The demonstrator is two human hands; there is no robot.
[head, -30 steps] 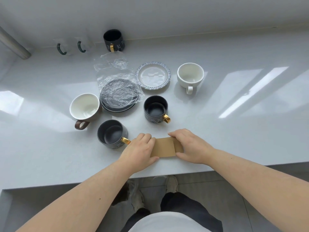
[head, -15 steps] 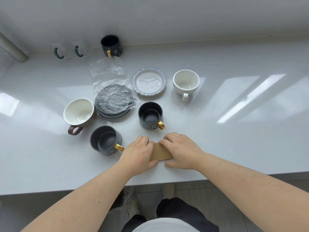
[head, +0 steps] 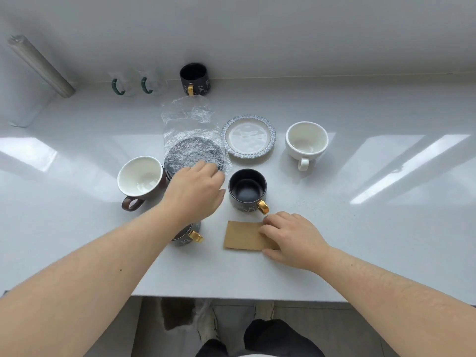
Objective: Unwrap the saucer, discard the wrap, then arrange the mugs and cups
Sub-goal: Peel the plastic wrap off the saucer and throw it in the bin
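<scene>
A dark saucer (head: pixel 192 154) lies under crinkled clear plastic wrap (head: pixel 186 118) that trails away behind it. My left hand (head: pixel 195 190) hovers over the saucer's near edge, fingertips at the wrap; whether it grips anything is unclear. My right hand (head: pixel 289 237) rests flat on a folded brown paper (head: pixel 243 235) near the counter's front. A black mug with a gold handle (head: pixel 247 189) stands between my hands. A second black mug (head: pixel 189 235) is mostly hidden under my left forearm. A brown-and-white cup (head: pixel 140 180) sits left of the saucer.
A blue-rimmed white saucer (head: pixel 248 136) and a white cup (head: pixel 306 141) stand to the right. A third black mug (head: pixel 194 78) and two glass mugs with green handles (head: pixel 134 85) line the back wall. A grey roll (head: pixel 41 65) leans at far left. The counter's front edge (head: pixel 237 298) is near.
My left hand has left the brown paper and reached forward over the wrapped saucer. My right hand stays on the paper.
</scene>
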